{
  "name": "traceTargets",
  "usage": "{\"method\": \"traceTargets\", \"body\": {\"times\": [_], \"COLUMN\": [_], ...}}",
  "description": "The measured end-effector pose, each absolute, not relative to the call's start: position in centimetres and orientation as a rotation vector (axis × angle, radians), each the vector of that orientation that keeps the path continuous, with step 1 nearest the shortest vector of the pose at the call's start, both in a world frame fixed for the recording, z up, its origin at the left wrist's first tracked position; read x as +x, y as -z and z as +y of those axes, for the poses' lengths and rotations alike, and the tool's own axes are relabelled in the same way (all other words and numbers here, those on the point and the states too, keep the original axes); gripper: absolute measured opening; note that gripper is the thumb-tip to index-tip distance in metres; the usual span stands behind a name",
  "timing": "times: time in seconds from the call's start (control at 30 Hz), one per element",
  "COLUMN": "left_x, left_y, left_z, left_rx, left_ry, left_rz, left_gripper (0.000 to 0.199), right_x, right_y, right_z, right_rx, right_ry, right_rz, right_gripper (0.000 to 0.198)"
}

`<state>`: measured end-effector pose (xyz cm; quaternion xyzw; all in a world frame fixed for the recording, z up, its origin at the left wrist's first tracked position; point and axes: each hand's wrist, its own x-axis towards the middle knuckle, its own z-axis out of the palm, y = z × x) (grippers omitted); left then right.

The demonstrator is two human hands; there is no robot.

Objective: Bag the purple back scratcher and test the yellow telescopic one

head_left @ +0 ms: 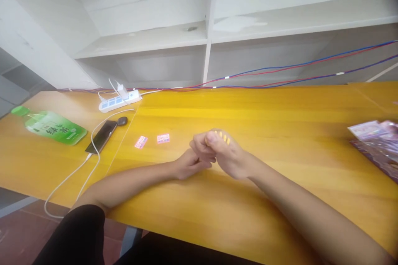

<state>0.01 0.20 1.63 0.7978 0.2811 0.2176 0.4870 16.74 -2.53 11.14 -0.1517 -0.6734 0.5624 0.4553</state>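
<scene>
My right hand [228, 155] is closed above the middle of the wooden table, its thumb uppermost. A small yellow thing with a row of bumps or teeth [226, 137] shows at the top of that hand, partly covered by it; its kind cannot be made out. Close against the right hand's curled fingers, my left hand [188, 165] comes in from the left. Its thumb points right, and its other fingers are mostly hidden behind the right hand. Two small pink-and-white printed cards [163, 138] lie on the table just left of the hands.
A green-capped bottle [56, 126] lies on its side at the left, near a phone [102, 136] with a white cable and a small dark object [122, 121]. Behind them is a power strip [120, 101]. Shiny printed packages [377, 140] lie at right, under white shelving [149, 41].
</scene>
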Motion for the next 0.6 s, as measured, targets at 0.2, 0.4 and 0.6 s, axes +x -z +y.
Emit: {"method": "traceTargets", "body": {"times": [0.2, 0.4, 0.6], "left_x": [-2.3, -3.7, -3.1], "left_y": [-9.9, -19.3, -19.0], "left_z": [3.8, 4.4, 3.7], "left_rx": [2.235, 2.826, 3.288], "left_ry": [-0.891, -0.757, -0.861], "left_rz": [0.851, 1.085, 0.970], "left_gripper": [0.040, 0.020, 0.023], "right_x": [21.4, 25.0, 24.6], "right_y": [-14.9, -16.7, -16.6], "right_z": [-0.2, 0.0, -0.1], "right_rx": [-0.734, -0.999, -0.976], "right_ry": [-0.784, 0.382, 0.704], "right_rz": [-1.480, -2.005, -2.228], "right_gripper": [0.030, 0.025, 0.007]}}
